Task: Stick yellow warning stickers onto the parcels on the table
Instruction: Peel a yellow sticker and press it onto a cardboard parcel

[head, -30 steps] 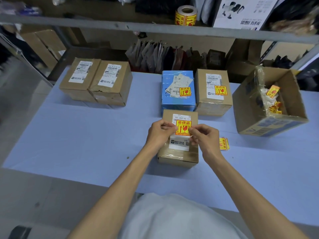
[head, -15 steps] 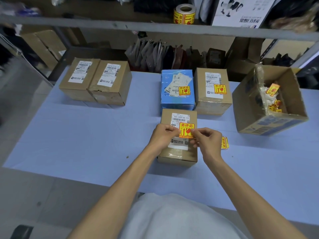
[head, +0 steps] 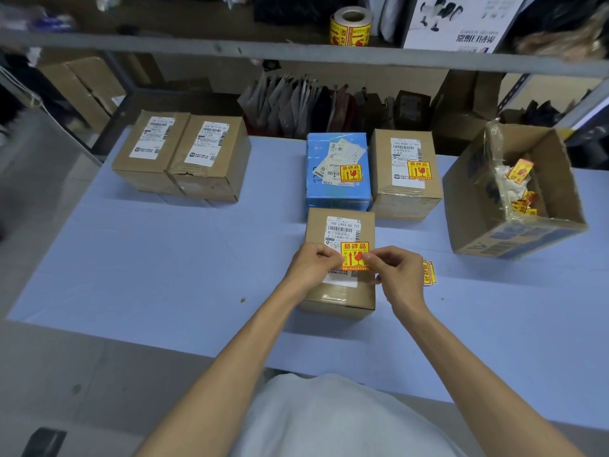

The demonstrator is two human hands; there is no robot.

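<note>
A small brown parcel (head: 339,293) with a white shipping label lies in front of me on the blue table (head: 164,265). A yellow warning sticker (head: 354,252) sits low over that label. My left hand (head: 313,267) pinches its left edge and my right hand (head: 397,275) pinches its right edge. Behind it, a blue parcel (head: 336,192) and a brown parcel (head: 403,199) each carry a yellow sticker. Two brown parcels (head: 184,153) at the far left bear only white labels. Loose stickers (head: 428,273) lie beside my right hand.
An open cardboard box (head: 487,232) holding sticker scraps stands at the right. A roll of yellow stickers (head: 351,26) sits on the shelf above the table. Bags and cartons fill the shelf behind the parcels.
Both hands have lowered the yellow sticker from just above the parcel down onto its white label.
</note>
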